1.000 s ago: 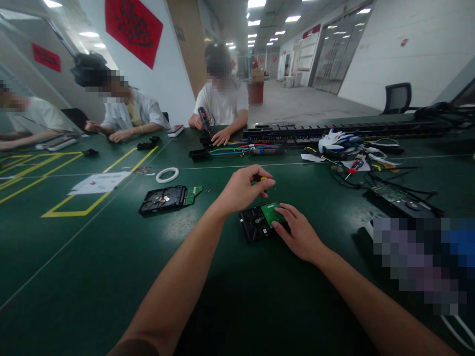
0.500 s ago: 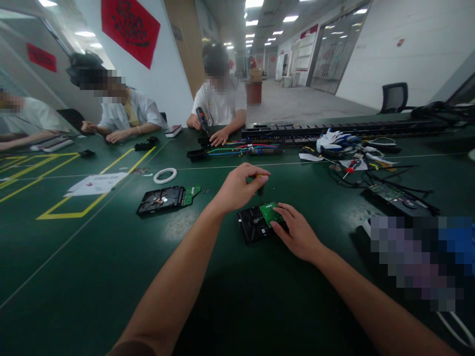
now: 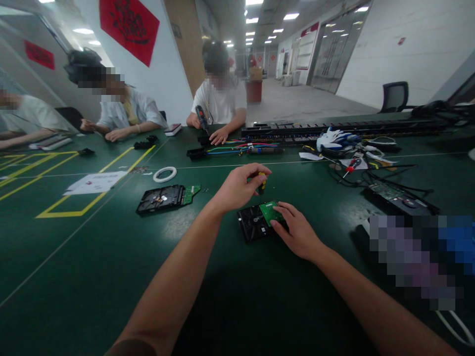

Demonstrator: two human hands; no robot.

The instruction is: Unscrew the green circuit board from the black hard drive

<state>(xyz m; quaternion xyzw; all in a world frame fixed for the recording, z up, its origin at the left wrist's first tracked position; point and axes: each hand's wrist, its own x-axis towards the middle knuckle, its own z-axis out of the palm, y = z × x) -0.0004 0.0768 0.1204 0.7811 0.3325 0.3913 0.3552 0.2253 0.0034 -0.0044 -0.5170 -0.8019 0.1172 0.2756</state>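
Note:
A black hard drive (image 3: 251, 223) with a green circuit board (image 3: 269, 212) lies in front of me on the dark green table. Above its far edge, my left hand (image 3: 243, 185) is closed around a short screwdriver (image 3: 262, 185) with a yellow and black handle. The handle stands upright; its tip is too small to make out against the drive. My right hand (image 3: 295, 228) rests on the drive's right side, fingers apart, thumb and fingertips pressing on the board and edge. To the left lies a second hard drive (image 3: 161, 199), its green board jutting out at one end.
A white ring (image 3: 165, 174) and a paper sheet (image 3: 95, 183) lie on the left. On the right are cables, gloves (image 3: 334, 140), a red-handled screwdriver (image 3: 352, 168) and another drive-like part (image 3: 401, 199). Across the table, a person holds a power drill (image 3: 202, 118); two more people sit left.
My left hand has turned the screwdriver slightly, and more of its yellow handle shows between the fingers. My right hand and the hard drive have stayed in place.

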